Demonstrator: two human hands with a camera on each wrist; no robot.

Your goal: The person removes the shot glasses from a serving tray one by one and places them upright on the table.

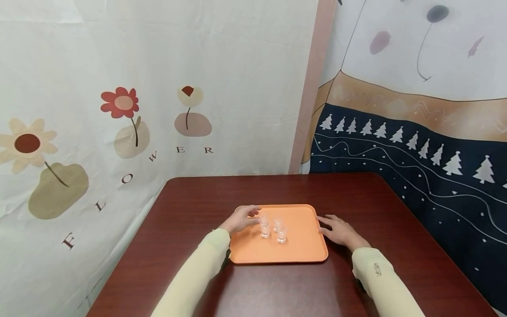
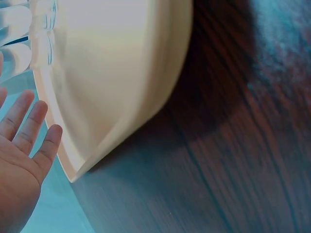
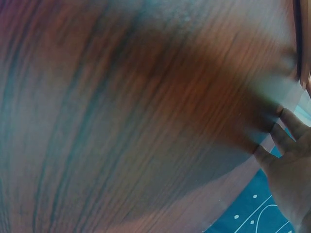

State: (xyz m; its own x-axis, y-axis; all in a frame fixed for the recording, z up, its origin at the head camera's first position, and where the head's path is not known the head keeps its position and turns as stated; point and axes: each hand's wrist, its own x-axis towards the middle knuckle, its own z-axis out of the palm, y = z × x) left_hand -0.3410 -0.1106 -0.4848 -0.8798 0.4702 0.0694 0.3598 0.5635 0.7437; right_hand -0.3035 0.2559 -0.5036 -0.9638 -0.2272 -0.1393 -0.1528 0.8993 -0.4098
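Several small clear shot glasses (image 1: 281,235) stand upright, grouped on the left half of an orange tray (image 1: 303,246). My left hand (image 1: 240,219) reaches over the tray's left rim, thumb and forefinger apart, their tips right beside the rear left glass. In the left wrist view, the other fingers (image 2: 38,116) are spread and nearly straight, with glasses (image 2: 19,58) at the upper left. At the tray's right side, my right hand (image 1: 339,230) lies low with extended fingers, thumb and fingertips at the rim. Its fingertips also show over the tabletop in the right wrist view.
The tray rests on a dark red-brown wooden table (image 1: 198,211). Behind the table hangs a pale cloth (image 1: 245,88) printed with flowers, and a navy cloth (image 1: 356,149) with white trees hangs at the right.
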